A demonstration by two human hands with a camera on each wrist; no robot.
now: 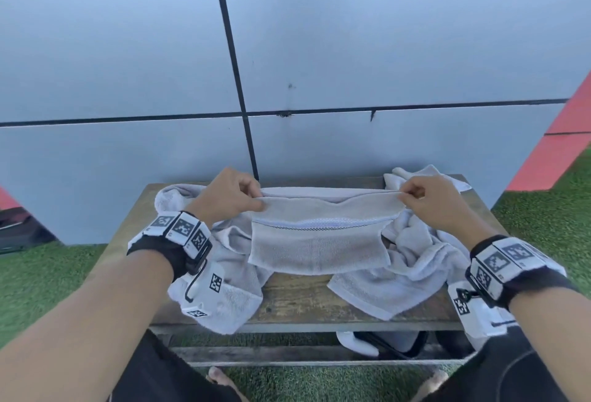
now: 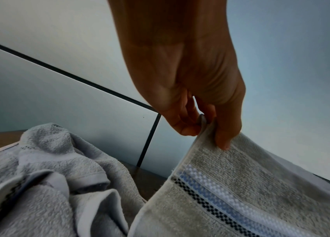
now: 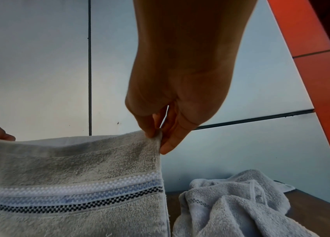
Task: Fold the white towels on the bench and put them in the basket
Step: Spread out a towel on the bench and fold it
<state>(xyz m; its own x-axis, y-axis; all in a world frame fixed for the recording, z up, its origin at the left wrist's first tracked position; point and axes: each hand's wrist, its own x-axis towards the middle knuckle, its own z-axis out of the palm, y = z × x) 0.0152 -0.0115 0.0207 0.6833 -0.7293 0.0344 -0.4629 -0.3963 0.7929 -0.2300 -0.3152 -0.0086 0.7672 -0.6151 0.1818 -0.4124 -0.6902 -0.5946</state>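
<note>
White towel [image 1: 315, 241] — corners pinched, left hand [image 1: 228, 195], right hand [image 1: 438, 201].

No readable text, labels or numbers anywhere.

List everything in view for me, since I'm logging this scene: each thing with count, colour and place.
held towel: one, white with blue and black checked band, stretched in the air over the bench
loose towels: count unclear, white, crumpled on the bench left and right
bench: one, brown wood, in front of the wall
wall: grey panels with dark seams, behind the bench
grass: green, around the bench
wrist bands: two, black with white marker tags, one on each wrist
hands: left hand and right hand, each pinching a top corner of the held towel
</note>
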